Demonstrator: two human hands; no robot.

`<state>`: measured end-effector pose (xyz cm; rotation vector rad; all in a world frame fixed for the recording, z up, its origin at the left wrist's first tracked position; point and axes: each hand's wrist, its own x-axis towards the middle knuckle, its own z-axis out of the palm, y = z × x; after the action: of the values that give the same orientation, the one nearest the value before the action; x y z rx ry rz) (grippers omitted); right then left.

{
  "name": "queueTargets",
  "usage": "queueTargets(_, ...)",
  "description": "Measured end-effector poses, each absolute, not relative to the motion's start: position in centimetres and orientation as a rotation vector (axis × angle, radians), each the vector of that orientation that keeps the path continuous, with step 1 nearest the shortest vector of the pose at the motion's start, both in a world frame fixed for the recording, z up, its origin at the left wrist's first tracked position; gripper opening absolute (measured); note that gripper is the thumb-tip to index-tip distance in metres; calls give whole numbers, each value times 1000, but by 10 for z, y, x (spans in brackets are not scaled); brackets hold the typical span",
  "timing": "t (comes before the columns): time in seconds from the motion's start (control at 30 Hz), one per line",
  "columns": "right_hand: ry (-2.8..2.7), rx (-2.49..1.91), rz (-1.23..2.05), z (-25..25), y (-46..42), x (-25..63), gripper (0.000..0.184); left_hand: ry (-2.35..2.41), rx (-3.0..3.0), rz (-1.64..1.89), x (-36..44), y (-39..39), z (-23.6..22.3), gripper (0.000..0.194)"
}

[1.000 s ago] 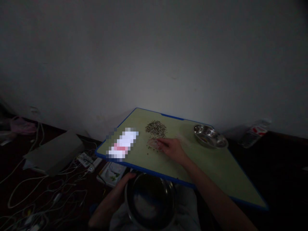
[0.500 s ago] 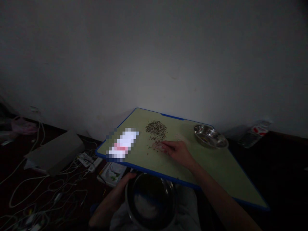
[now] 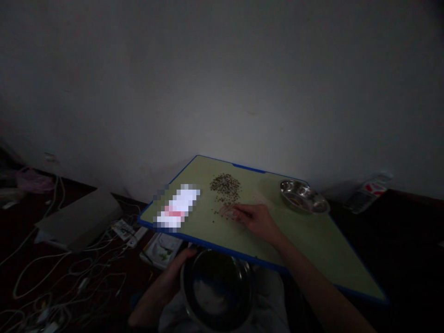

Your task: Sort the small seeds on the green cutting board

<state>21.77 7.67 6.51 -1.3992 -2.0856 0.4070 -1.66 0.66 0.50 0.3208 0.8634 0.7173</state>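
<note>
A pile of small dark grains [image 3: 225, 184] lies on a green board with a blue rim [image 3: 312, 240]. My right hand [image 3: 255, 218] rests on the board just below the pile, fingers together and flat over a few loose grains [image 3: 222, 212]. My left hand [image 3: 175, 270] grips the rim of a dark metal bowl [image 3: 218, 289] held under the board's near edge. A small steel dish [image 3: 302, 196] sits at the board's far right. A blurred white and pink patch [image 3: 176, 208] lies at the board's left.
Tangled white cables [image 3: 65, 282] and a grey box [image 3: 78, 219] cover the dark floor at the left. A packet [image 3: 161, 249] lies under the board's corner. A plastic bottle [image 3: 367, 192] lies at the right by the wall.
My right hand has slid a little to the right and toward me across the loose grains. My left hand and the bowl have stayed put.
</note>
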Motion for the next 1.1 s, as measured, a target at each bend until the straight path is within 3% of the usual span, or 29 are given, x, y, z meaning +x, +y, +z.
queueTargets(0.9, -2186, -1471, 205, 67, 103, 198, 26, 965, 333, 803, -29, 10, 4, 34)
queueTargets(1.1, -2258, -1346, 326, 73, 103, 188, 25, 890, 300, 788, -36, 9, 1, 36)
